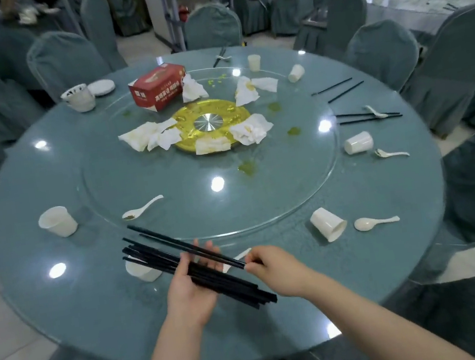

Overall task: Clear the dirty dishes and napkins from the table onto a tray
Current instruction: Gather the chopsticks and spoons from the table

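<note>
The person is gathering chopsticks at the near edge of the round, glass-topped teal desk (pixel 65 310). The left hand (pixel 191 287) is lying palm up with its fingers loosely curled under a bundle of long black chopsticks (pixel 180 262), cradling it, while the right hand (pixel 274 269) is pinching the near end of one more black chopstick (pixel 187 246) between thumb and fingers and laying it across the bundle.

Everything else is placed around the gold disc (pixel 188 118) at the centre of the clear glass turntable (pixel 291 178). Crumpled, stained white paper napkins (pixel 149 135) are ringing that disc – some touching it – and a red tissue box (pixel 161 88) is standing just beyond it. Toward the person from the disc, off the turntable, a white plastic cup (pixel 328 223) is lying tipped beside a white spoon (pixel 373 221); another white spoon (pixel 139 209) is resting on the turntable's near rim. More black chopsticks (pixel 369 117) are lying well to the right of the disc.

No tray is in view, so the step in hand looks like collecting – not yet loading. The next move probably calls for closing the left fingers firmly around the bundle to free the right hand for the far chopsticks, cups and napkins.
</note>
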`<state>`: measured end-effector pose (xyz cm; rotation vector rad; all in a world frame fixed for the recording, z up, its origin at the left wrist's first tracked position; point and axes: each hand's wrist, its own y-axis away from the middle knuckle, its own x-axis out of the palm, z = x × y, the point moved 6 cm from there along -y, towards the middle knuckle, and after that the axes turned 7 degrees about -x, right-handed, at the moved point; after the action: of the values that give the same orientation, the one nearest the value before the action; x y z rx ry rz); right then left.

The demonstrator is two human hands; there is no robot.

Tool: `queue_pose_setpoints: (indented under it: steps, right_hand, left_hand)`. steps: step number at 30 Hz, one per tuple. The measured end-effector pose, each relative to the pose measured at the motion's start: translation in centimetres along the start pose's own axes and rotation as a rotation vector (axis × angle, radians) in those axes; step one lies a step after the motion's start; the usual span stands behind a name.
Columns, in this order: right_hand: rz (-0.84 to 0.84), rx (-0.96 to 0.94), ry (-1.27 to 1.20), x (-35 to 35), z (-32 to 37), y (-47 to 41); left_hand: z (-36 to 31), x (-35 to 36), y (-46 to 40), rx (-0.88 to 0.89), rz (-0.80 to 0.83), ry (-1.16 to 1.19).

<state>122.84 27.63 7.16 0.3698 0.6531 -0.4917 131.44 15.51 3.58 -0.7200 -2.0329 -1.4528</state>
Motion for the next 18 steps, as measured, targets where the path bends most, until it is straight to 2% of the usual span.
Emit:
queue_pose_setpoints:
  steps: [11, 16, 18]
  right_hand:
    - [-0.055, 0.04, -0.104, 4.6, 6.9, -9.2]
    - [-0.248, 0.175, -0.539, 6.6, 8.0, -12.8]
    - [-0.277, 0.19, -0.603, 7.4, 8.5, -14.2]
  left_hand:
    - [-11.4, -1.6, -1.5, 0.136, -0.083, 0.054]
    - [-17.2, -1.3, -2.5, 0.182, -0.065, 0.124]
    - [-18.4, -1.0, -3.0, 0.182, -0.034, 0.115]
